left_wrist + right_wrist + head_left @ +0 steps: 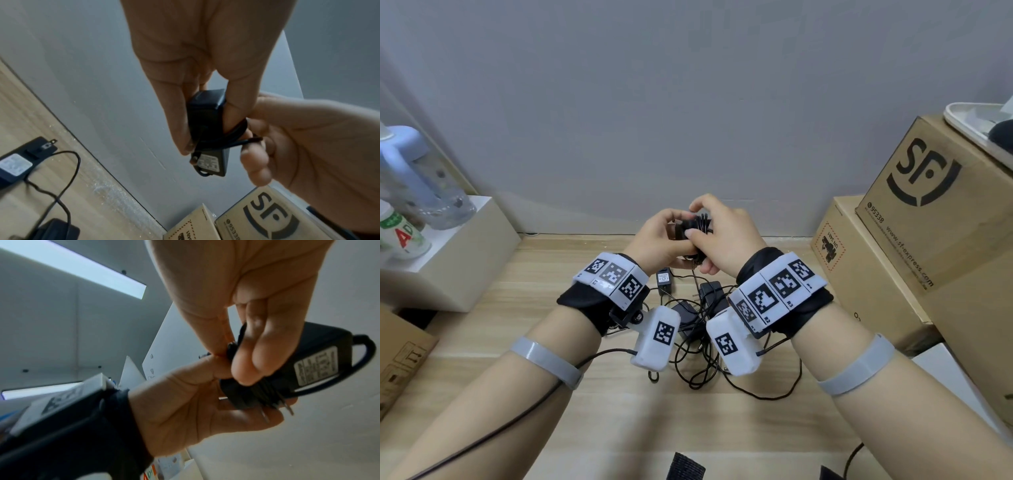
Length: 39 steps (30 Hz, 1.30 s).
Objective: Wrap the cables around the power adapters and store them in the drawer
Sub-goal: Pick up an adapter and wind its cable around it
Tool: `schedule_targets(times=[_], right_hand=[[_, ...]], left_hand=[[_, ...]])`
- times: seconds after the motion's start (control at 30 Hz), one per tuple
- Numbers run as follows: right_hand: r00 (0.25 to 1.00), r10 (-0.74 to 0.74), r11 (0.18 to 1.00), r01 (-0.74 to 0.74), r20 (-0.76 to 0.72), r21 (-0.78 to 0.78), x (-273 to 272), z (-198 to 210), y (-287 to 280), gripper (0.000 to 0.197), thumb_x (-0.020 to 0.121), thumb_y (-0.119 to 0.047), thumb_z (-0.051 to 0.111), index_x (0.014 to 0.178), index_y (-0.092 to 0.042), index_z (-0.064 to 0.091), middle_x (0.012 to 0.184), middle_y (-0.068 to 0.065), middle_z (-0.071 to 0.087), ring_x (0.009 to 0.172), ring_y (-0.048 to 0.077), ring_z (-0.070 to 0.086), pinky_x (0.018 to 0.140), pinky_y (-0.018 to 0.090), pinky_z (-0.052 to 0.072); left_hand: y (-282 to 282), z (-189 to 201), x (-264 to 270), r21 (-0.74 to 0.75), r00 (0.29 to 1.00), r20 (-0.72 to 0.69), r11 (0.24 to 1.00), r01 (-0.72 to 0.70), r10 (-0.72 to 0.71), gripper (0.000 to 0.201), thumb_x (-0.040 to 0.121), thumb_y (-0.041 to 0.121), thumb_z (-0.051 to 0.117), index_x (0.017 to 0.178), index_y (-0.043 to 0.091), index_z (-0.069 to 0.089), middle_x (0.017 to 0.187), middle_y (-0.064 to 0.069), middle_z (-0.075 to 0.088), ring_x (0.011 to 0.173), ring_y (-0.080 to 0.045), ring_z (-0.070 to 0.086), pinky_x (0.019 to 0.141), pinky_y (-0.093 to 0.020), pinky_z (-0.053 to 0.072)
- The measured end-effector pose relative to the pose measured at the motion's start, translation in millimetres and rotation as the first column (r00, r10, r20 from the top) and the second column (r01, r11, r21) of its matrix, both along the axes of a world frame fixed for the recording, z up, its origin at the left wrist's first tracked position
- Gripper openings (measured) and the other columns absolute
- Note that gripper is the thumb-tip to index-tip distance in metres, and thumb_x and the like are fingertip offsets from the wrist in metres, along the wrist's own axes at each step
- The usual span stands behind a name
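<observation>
The black power adapter (690, 229) sits up off the table, between both hands. The left hand (658, 240) grips its body, and the right hand (726, 236) pinches the cable (232, 138) wound around it

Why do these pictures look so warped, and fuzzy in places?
Head view: wide lens bends the SF box and wall edges; lighting is even. Left wrist view: the adapter on the floor is smeared, and the held adapter is soft. Right wrist view: a ceiling light glares, and the fingers are blurred.
</observation>
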State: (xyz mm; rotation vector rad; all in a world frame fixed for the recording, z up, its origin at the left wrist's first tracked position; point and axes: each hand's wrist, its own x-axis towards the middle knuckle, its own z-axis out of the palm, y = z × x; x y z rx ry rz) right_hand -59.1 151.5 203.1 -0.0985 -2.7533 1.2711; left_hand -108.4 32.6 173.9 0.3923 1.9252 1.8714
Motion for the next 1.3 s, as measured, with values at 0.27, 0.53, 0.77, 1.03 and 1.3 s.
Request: schedule_targets(times=[0.27,0.53,0.77,1.03,1.3], right_hand=[[0.999,-0.01,0.851,0.032,-0.045,0.524,0.4,2.9,3.0,0.027,0.097,-0.035,0.035,0.112,-0.014,0.044,0.108,0.016,0.062,0.099,0.038,0.055,0.071,0.036,0.035],[0.98,-0.15,0.983,0.162,-0.132,0.087,-14.0,-8.1,26.4,0.019,0.09,-0.031,0.053,0.079,-0.018,0.048,0.067,-0.004,0.049,0.075,0.024,0.05,0.066,0.031,0.036],[0.977,-0.203,0.969,0.191,-0.059,-0.158,-19.3,-24.1,33.8,0.023,0.092,-0.023,0.05,0.07,-0.014,0.048,0.063,-0.002,0.054,0.052,0.016,0.046,0.065,0.032,0.043],[0.988,-0.139,0.932,0.155,0.072,-0.328,-10.1,-29.1,42.7,0.032,0.083,0.005,0.04,0.08,-0.024,0.051,0.062,0.003,0.053,0.033,0.007,0.046,0.035,0.019,0.036],[0.982,0.035,0.941,0.03,0.185,-0.338,8.6,-54.2,28.3,0.029,0.083,-0.046,0.06,0.092,-0.019,0.064,0.06,0.005,0.049,0.047,0.015,0.045,0.048,0.026,0.038]], left_hand=[[-2.9,-1.9,2.6,-0.134,0.998,-0.018,0.989,0.061,-0.064,0.033,0.081,-0.014,0.055,0.098,0.013,0.048,0.084,-0.009,0.057,0.065,-0.016,0.063,0.059,-0.028,0.058],[-7.4,-0.1,13.9,-0.052,0.965,0.068,0.965,0.258,-0.255,0.038,0.083,-0.019,0.048,0.102,0.014,0.05,0.087,-0.007,0.058,0.06,-0.011,0.065,0.059,-0.028,0.058],[-9.2,5.2,11.2,-0.139,0.943,0.023,0.933,0.331,-0.332,0.038,0.084,-0.015,0.05,0.108,0.014,0.047,0.094,-0.009,0.058,0.064,-0.015,0.063,0.061,-0.027,0.057],[-1.7,-13.3,9.6,-0.03,0.98,0.131,0.989,-0.147,0.15,0.026,0.063,0.025,0.069,0.081,0.018,0.051,0.066,0.005,0.054,0.058,-0.01,0.046,0.054,-0.023,0.033],[-0.4,-34.0,29.5,0.079,0.976,0.138,0.98,-0.18,0.168,0.014,0.087,0.021,0.059,0.091,0.011,0.066,0.076,0.0,0.064,0.072,-0.016,0.06,0.065,-0.027,0.048]])
